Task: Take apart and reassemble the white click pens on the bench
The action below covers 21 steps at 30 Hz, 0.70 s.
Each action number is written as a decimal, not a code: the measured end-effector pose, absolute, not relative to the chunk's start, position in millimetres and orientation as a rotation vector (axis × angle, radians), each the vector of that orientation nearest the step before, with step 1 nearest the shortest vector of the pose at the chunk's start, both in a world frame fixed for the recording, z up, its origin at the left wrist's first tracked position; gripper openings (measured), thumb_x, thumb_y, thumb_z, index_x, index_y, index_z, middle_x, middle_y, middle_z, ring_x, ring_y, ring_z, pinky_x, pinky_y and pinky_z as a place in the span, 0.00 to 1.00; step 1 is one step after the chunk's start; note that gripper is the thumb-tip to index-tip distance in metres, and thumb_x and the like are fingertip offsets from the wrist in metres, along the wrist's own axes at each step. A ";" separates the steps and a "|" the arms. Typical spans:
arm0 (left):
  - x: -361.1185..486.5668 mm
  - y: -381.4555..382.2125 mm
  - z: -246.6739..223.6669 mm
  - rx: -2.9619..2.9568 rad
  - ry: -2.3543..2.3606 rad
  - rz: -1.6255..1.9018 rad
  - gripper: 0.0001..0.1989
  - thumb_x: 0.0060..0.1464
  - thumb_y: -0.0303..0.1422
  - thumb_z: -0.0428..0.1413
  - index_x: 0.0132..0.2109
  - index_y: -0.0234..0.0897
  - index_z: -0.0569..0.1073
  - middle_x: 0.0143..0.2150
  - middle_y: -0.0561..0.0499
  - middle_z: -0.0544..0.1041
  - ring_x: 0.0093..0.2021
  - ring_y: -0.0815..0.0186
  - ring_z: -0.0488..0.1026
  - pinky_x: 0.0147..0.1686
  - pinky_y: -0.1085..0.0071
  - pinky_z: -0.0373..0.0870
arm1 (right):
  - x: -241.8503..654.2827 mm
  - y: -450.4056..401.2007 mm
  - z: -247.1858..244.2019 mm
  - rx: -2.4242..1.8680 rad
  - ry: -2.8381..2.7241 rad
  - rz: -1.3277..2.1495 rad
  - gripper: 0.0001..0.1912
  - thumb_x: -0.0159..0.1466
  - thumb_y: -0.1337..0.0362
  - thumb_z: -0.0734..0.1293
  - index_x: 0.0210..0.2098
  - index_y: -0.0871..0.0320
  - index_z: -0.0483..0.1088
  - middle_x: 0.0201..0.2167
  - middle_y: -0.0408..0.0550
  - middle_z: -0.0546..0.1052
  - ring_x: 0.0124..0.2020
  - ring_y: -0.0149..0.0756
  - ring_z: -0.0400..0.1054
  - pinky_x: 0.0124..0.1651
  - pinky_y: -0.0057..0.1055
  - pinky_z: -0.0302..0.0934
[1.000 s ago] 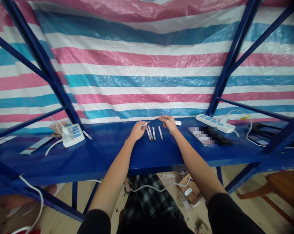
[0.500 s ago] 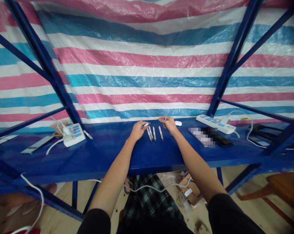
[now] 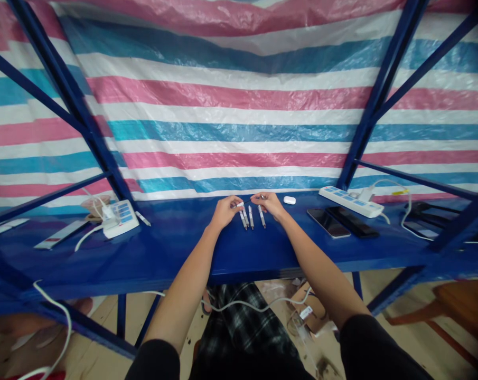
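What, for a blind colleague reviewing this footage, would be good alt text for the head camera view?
The left hand and right hand pinch a white pen above a row of white pens on a blue shelf. Phones lie to the right, before a striped tarpaulin.

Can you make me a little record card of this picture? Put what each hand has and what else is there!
Left hand: holds a white pen barrel
Right hand: holds a thin dark rod, too small to name surely
Under the hands: white pens lying on a blue shelf
Nearest the right hand: small white case
Also on the shelf: two smartphones, power strip
Behind: striped tarp in pink, blue and white
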<state>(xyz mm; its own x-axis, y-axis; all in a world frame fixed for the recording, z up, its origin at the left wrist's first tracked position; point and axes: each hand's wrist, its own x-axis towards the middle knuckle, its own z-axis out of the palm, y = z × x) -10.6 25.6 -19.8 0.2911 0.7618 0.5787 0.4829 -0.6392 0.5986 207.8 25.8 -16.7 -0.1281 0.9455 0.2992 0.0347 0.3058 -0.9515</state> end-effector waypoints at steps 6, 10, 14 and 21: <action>-7.4 20.8 -19.3 2.259 1.118 1.208 0.10 0.55 0.34 0.63 0.44 0.37 0.82 0.38 0.49 0.83 0.37 0.64 0.77 0.42 0.68 0.72 | 205.4 24.8 -18.1 -1.008 -1.443 1.045 0.19 0.51 0.53 0.77 0.35 0.61 0.77 0.11 0.37 0.63 0.13 0.26 0.52 0.17 0.25 0.44; -5.7 18.9 -19.0 2.249 1.111 1.174 0.11 0.57 0.35 0.62 0.45 0.37 0.82 0.39 0.48 0.84 0.38 0.62 0.79 0.43 0.67 0.74 | 205.5 25.0 -19.0 -0.975 -1.407 1.086 0.19 0.50 0.53 0.78 0.32 0.61 0.77 0.12 0.37 0.64 0.14 0.24 0.50 0.17 0.25 0.44; -6.2 20.1 -19.0 2.237 1.138 1.182 0.11 0.57 0.36 0.61 0.45 0.37 0.82 0.38 0.48 0.84 0.38 0.61 0.80 0.43 0.66 0.75 | 204.1 25.3 -17.5 -0.960 -1.381 1.131 0.21 0.50 0.53 0.79 0.34 0.62 0.77 0.14 0.36 0.64 0.14 0.24 0.50 0.17 0.25 0.45; -6.7 22.4 -20.2 2.210 1.158 1.227 0.10 0.59 0.36 0.61 0.45 0.37 0.82 0.40 0.48 0.84 0.40 0.61 0.80 0.46 0.65 0.75 | 218.1 33.2 -14.2 -0.842 -1.046 1.116 0.18 0.56 0.54 0.75 0.37 0.62 0.76 0.21 0.41 0.72 0.20 0.26 0.59 0.22 0.25 0.54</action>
